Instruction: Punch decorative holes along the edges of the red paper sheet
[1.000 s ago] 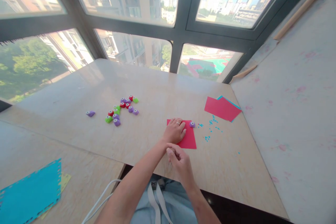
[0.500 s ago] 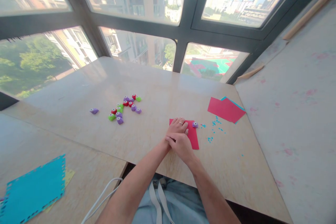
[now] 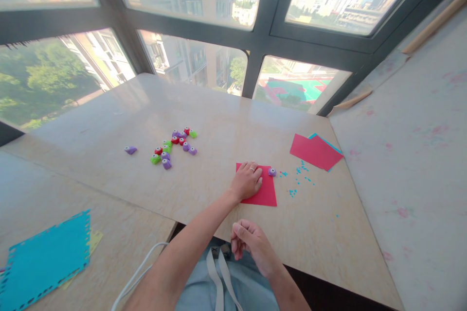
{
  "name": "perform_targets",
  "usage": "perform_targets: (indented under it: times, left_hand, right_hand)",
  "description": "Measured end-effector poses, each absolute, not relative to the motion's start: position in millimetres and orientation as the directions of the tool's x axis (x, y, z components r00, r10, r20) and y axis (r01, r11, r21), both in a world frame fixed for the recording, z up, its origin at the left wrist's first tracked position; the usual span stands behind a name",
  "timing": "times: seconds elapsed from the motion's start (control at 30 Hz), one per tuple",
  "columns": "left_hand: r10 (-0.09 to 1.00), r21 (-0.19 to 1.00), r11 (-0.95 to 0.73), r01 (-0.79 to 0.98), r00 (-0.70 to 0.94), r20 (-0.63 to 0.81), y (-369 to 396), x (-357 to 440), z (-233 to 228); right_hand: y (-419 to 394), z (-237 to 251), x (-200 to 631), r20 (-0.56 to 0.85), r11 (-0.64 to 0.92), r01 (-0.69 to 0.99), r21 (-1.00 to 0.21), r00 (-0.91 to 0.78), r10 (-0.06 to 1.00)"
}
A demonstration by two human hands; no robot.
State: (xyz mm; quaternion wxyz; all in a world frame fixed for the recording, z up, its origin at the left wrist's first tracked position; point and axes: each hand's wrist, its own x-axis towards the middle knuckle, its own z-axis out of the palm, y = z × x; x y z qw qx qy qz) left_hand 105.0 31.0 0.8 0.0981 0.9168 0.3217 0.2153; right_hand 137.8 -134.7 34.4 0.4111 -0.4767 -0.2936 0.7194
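Observation:
My left hand point(image 3: 247, 181), with a ring on one finger, lies with its fingers stretched out on a red sheet of paper point(image 3: 266, 194) on the table. A purple craft punch point(image 3: 272, 172) sits at the paper's right edge, just beyond the fingertips. My right hand point(image 3: 251, 243) is apart from the paper, over my lap by the table's front edge. Its fingers are loosely curled, and I see nothing in them. Tiny blue paper bits point(image 3: 293, 193) lie scattered to the right of the punch.
Several purple, red and green craft punches point(image 3: 175, 141) form a cluster at centre left, with one purple punch point(image 3: 130, 149) apart. Red sheets point(image 3: 315, 152) over blue ones lie at the right. A blue sheet with punched edges point(image 3: 47, 257) and a white cable point(image 3: 140, 272) are lower left.
My right hand has drawn back from my left wrist, down toward my lap, and its fingers are now curled. My left hand stays on the red paper.

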Motion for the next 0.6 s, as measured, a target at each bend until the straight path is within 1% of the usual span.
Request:
perform_targets:
  times: [0.13, 0.2, 0.3, 0.37, 0.43, 0.5, 0.6]
  left_hand:
    - [0.628, 0.291, -0.778, 0.557, 0.706, 0.326, 31.7, 105.5, -0.3]
    - [0.632, 0.286, -0.775, 0.564, 0.705, 0.322, 31.9, 106.0, -0.9]
    - [0.631, 0.280, -0.776, 0.566, 0.705, 0.324, 32.0, 106.5, -0.9]
    - [0.629, 0.282, -0.777, 0.563, 0.704, 0.329, 31.8, 106.7, -0.3]
    - [0.631, 0.289, -0.775, 0.562, 0.701, 0.331, 31.5, 106.6, 0.4]
    - [0.630, 0.294, -0.776, 0.558, 0.699, 0.337, 31.1, 106.5, 0.9]
    - [0.626, 0.294, -0.780, 0.552, 0.698, 0.347, 30.5, 106.3, 1.1]
  right_hand:
    - [-151.7, 24.8, 137.7, -0.399, -0.449, -0.134, -0.883, -0.287, 0.871]
    - [-154.7, 25.4, 140.6, -0.356, -0.385, -0.021, -0.923, -0.336, 0.872]
    - [-156.5, 28.5, 143.1, -0.219, -0.162, 0.184, -0.969, -0.354, 0.909]
    - [-157.9, 29.0, 141.6, -0.128, -0.030, 0.282, -0.959, -0.339, 0.932]
    - [-159.7, 27.8, 138.5, -0.082, 0.026, 0.346, -0.938, -0.295, 0.952]
    - [-161.3, 25.9, 135.4, -0.058, 0.044, 0.393, -0.919, -0.245, 0.968]
    - [-162.5, 22.7, 134.4, -0.041, 0.055, 0.401, -0.914, -0.226, 0.973]
